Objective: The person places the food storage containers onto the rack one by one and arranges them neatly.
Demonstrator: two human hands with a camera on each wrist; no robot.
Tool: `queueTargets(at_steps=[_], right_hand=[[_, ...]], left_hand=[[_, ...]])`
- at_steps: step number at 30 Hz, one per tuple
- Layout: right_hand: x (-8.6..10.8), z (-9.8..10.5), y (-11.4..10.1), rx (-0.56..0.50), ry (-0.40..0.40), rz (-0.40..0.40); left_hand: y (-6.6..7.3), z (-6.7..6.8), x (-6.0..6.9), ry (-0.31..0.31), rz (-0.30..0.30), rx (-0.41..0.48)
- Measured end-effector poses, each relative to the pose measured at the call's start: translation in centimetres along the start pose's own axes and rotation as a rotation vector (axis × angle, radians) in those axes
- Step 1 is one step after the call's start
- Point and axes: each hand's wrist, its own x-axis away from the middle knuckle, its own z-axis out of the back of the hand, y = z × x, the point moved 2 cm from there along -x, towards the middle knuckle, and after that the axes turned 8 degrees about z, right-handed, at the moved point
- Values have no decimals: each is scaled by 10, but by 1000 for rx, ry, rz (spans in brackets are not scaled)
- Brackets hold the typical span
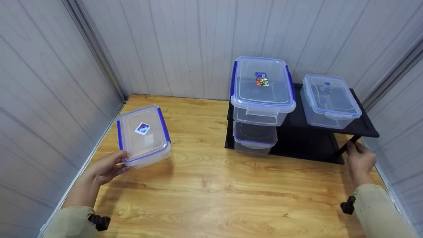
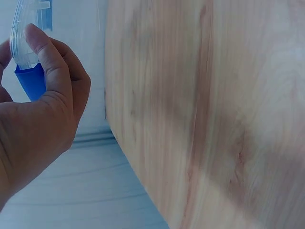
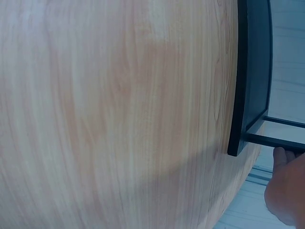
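Note:
At the left of the head view, my left hand pinches the near left corner of a clear plastic food container. Its lid has blue side clips and a small diamond-set label. The left wrist view shows the thumb on a container edge beside a blue clip, raised off the tabletop. My right hand grips the front right post of a black two-tier rack. Some of its fingers are hidden behind the post. In the right wrist view, fingertips meet that post.
A large lidded container and a smaller one stand on the rack's upper shelf. Another container sits on the lower shelf at the left. Pale panelled walls enclose the wooden tabletop at the back and sides.

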Motion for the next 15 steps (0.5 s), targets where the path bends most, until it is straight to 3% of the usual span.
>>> queueTargets(at_steps=[6, 15], right_hand=[[1, 0, 1, -85, -1, 17], [2, 1, 2, -34, 15, 56]], left_hand=[[-8, -17, 7, -84, -11, -55], [-20, -53, 11, -136, -13, -136]])
